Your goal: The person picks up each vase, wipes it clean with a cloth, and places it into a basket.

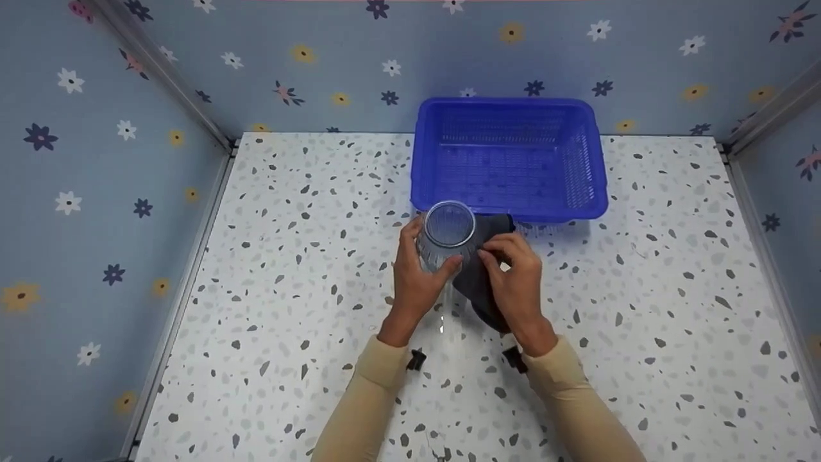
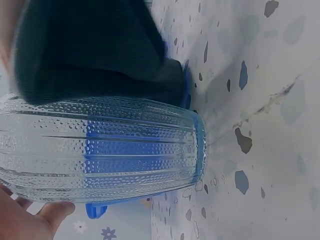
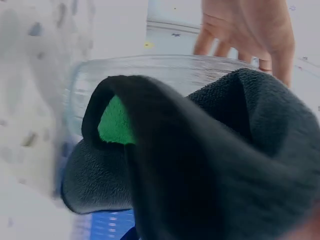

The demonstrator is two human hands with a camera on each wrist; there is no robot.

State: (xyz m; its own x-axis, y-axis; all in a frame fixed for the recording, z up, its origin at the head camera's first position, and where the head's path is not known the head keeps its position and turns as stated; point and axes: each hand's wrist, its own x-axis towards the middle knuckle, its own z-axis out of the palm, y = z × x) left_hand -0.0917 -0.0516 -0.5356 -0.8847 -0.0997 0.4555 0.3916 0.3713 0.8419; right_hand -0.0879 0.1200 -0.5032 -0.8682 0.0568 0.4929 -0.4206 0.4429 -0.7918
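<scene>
A clear ribbed glass jar (image 1: 437, 254) stands upright with its round mouth up, its sides dimpled and its lower end close to the table in the left wrist view. My left hand (image 1: 415, 277) holds it, fingers round the far left side and thumb across the near side. Between thumb and fingers my right hand (image 1: 517, 274) pinches a dark grey cloth (image 1: 473, 283) that hangs down against the jar's right side. Seen from the right wrist, the folded cloth (image 3: 200, 165) covers much of the jar, and a green patch shows inside one loop.
Just beyond the hands a blue plastic basket (image 1: 510, 212) with perforated walls stands against the back panel. The speckled white table (image 1: 308, 256) is bounded by flowered blue panels (image 1: 321, 70) at the back and both sides. Small black pieces (image 1: 417, 359) sit by each wrist.
</scene>
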